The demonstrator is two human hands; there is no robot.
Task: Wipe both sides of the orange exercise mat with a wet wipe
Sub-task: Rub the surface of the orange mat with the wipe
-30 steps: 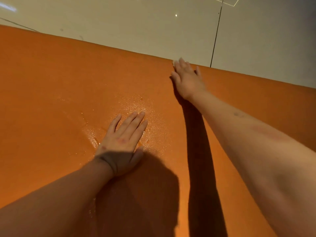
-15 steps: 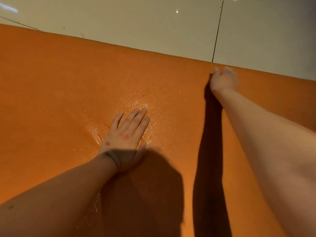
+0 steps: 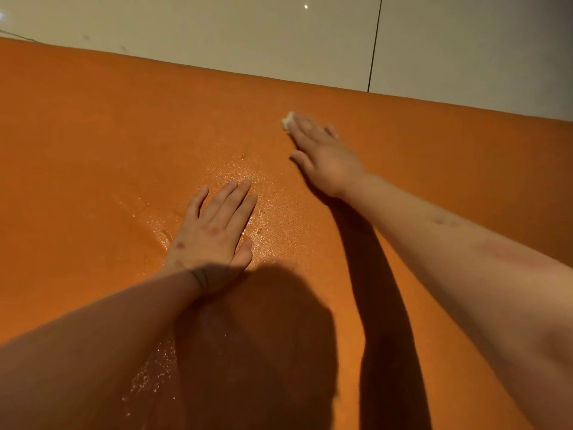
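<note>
Glistening grainy mat — crumpled white wipe.

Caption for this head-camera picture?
Right hand presses a wet wipe on the orange mat; left hand rests flat.

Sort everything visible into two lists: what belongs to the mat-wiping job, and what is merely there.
Belongs to the job:
orange mat
wet wipe, on the orange mat
right hand, fingers pressing the wet wipe
left hand, flat on the orange mat

Merely there:
pale tiled floor
dark joint line between tiles
</note>
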